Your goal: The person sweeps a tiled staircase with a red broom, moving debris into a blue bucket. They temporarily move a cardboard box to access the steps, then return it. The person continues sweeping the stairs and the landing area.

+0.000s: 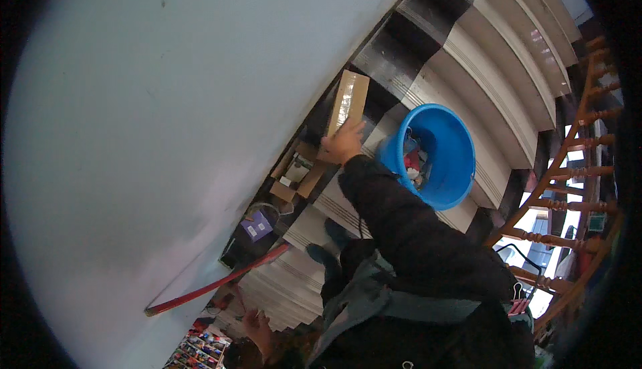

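My right hand (344,141) is on the near end of a long, taped cardboard box (351,93), its thumb and fingers spread across the box's width. The box lies along the wall on the dark stair edge. Below it, an opened cardboard box (298,171) with its flaps out holds small pale items. A blue plastic bucket (454,153) with mixed scraps inside stands on the steps beside my right forearm. Low in the view, my left hand (258,326) is partly curled near a thin reddish rod (238,296); whether it grips the rod is unclear.
A red pole (215,285) slants from the wall across the stair edge. A purple box (257,226) sits close to the wall. Pale steps (481,78) run past a wooden baluster railing (562,173) on the right. Shelves of small goods (200,346) show far below.
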Motion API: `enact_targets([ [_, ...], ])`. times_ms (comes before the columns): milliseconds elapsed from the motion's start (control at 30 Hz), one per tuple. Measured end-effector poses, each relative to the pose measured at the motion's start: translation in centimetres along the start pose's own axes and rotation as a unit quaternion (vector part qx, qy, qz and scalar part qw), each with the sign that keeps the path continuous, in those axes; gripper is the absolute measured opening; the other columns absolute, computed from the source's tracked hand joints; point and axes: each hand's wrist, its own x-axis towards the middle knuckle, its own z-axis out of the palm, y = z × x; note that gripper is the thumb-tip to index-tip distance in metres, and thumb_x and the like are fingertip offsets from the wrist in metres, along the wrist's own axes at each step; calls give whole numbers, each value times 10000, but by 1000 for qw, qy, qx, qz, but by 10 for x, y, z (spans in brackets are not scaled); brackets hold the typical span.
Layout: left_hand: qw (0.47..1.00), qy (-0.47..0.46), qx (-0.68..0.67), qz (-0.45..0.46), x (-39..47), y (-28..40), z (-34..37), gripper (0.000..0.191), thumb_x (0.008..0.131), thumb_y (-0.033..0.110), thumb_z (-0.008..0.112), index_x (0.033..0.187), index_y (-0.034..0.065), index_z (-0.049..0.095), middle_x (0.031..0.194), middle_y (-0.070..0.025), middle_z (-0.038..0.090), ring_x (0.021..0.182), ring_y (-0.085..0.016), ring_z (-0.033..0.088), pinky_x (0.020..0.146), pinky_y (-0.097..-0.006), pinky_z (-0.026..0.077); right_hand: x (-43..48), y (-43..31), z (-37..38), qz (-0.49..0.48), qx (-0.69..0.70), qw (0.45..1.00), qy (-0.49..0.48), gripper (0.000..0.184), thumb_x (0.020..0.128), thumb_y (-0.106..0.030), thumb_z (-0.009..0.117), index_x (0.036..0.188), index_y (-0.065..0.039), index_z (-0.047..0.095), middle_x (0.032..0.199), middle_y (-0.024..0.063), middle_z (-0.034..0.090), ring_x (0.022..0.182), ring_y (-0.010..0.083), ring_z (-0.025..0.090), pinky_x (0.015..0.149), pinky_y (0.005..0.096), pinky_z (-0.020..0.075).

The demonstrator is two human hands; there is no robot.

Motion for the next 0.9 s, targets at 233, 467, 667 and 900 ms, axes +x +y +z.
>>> enact_targets([
  [233,992,-76,-83,-58,2,31,20,266,888,107,601,1121,-5,538,1029,-119,611,867,-193,610,737,-300,493,7,61,-25,-99,-92,990,40,1079,647,-363,760,1481,-77,138,1456,381,116,1219,550,377,984,500,411],
  [467,986,-131,-82,-61,-6,57,24,314,908,130,602,1169,-23,519,1061,-145,633,983,-245,634,792,-320,496,5,52,-17,-61,-65,994,63,1002,666,-318,756,1463,-74,201,1359,339,297,1082,498,474,914,503,440],
  [667,987,-125,-90,-48,-20,54,21,323,907,127,606,1169,-34,508,1044,-146,630,947,-232,630,819,-320,494,21,71,-50,-139,-49,984,95,910,663,-334,752,1412,-88,299,1169,310,452,1030,472,518,882,479,462],
  [900,983,-136,-108,-55,-27,62,26,258,904,90,585,1113,-50,534,1007,-132,633,918,-205,625,834,-321,493,-5,89,-86,-31,66,995,-69,836,665,-316,742,1384,-101,375,1113,278,567,989,449,578,836,461,499],
])
